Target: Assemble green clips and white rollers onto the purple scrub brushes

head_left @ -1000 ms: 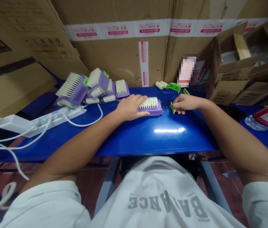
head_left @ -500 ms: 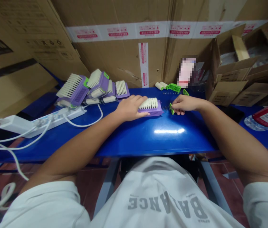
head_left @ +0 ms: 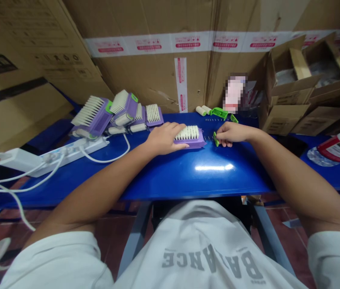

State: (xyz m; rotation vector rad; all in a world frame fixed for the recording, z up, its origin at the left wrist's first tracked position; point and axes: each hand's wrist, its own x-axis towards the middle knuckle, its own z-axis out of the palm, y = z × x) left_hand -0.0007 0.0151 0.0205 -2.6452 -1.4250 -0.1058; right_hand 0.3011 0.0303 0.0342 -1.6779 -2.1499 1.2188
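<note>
My left hand (head_left: 164,138) rests over the near end of a purple brush (head_left: 189,137) with white bristles, pressing it to the tabletop. My right hand (head_left: 232,134) pinches a small green plastic part (head_left: 216,139) by its edge. That part stands just right of the brush, with tiny metal springs (head_left: 208,138) in the short gap between them. A row of similar springs (head_left: 216,119) lies farther back on the table.
Several purple brushes (head_left: 91,117) with green parts lie at back left beside a white power strip (head_left: 67,153) and its cables. White rollers (head_left: 201,110) and green plastic pieces (head_left: 219,113) sit at the back. Cardboard boxes wall the blue table (head_left: 194,178).
My right hand has shifted slightly left, bringing the green part nearer the brush end. My left hand stays on the brush. The whole view has tilted slightly.
</note>
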